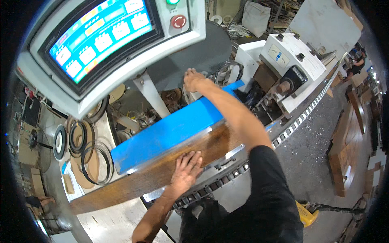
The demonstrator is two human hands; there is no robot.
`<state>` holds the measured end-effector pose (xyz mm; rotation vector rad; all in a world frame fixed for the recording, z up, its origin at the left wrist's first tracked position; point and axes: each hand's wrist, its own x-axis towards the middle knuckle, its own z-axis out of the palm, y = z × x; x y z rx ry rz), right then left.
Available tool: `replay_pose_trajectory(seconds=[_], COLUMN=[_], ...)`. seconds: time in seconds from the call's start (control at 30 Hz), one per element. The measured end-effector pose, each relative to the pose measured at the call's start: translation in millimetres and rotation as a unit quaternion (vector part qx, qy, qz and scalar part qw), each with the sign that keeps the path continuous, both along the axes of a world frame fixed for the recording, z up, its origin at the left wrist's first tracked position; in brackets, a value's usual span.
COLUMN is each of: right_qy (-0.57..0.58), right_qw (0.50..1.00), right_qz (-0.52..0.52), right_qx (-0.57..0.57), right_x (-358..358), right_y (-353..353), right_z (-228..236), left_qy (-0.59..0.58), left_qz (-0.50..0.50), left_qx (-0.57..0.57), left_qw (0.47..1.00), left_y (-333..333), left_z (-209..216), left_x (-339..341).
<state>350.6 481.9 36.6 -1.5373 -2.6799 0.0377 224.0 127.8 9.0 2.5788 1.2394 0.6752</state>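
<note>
Now | left hand (186, 167) flat and wide on brown board (162, 170), frame middle | right hand (193, 79) reaches up by grey machine (194, 52), grip unclear | risk: board may slide toward moving chain track (291, 127), fingers could get pinched

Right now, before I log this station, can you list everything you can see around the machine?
wooden panel: one, dark brown, lying flat on the machine bed
guard bar: one, blue, above the panel's far edge
feed chain: one, grey links, along the bed's near edge
touchscreen panel: one, white housing, lit screen, upper left
emergency stop button: one, red, right of the screen
edge-band coils: several, dark and tan, at left
machine head: one, white with black knobs, upper right
stacked boards: several, brown, on the floor at right
left hand: flat, fingers spread, on the panel
right hand: reaching over the guard bar to the machine
</note>
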Motion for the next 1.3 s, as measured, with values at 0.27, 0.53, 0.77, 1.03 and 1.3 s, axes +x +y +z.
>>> replay_pose_trajectory(seconds=[0.27,0.53,0.77,1.03,1.3], right_qy=[-0.182,-0.178,-0.194,-0.216,-0.165], right_qw=[0.981,0.979,0.973,0.971,0.982], right_qz=[0.043,0.028,0.035,0.022,0.092], right_qx=[-0.041,-0.096,-0.118,-0.096,-0.017], right_x=[-36,-30,-34,-36,-22], right_y=[19,16,18,12,34], right_z=[-23,4,3,4,-23], left_qy=[-0.060,0.014,0.100,0.058,-0.020], left_qz=[-0.004,0.026,0.065,0.048,0.051], left_qx=[-0.039,-0.071,-0.029,-0.038,-0.047], left_qw=[0.997,0.997,0.992,0.996,0.997], left_y=[40,-10,-64,-23,11], left_z=[-13,5,8,7,-2], left_x=[69,-18,-126,-42,16])
